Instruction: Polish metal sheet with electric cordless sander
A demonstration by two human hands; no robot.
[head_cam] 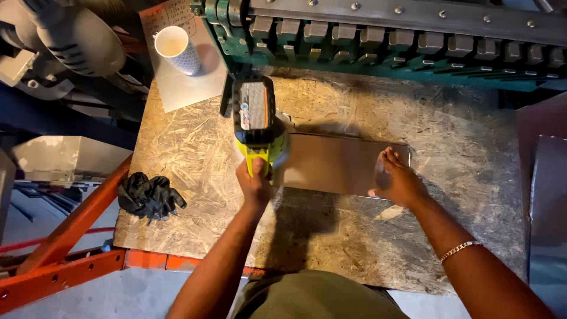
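Now my left hand (254, 184) clenches the drill (258, 121) at the sheet's (333, 164) 9 o'clock end; my right hand (397, 179) lies flat, released, at 3 o'clock; sheet's long axis runs 9–3.

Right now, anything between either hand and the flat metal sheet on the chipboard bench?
Nothing visible. The right hand lies flat on the grey rectangular metal sheet at its right end. The left hand grips a yellow-green cordless power tool standing at the sheet's left end; whether the tool touches the sheet is hidden.
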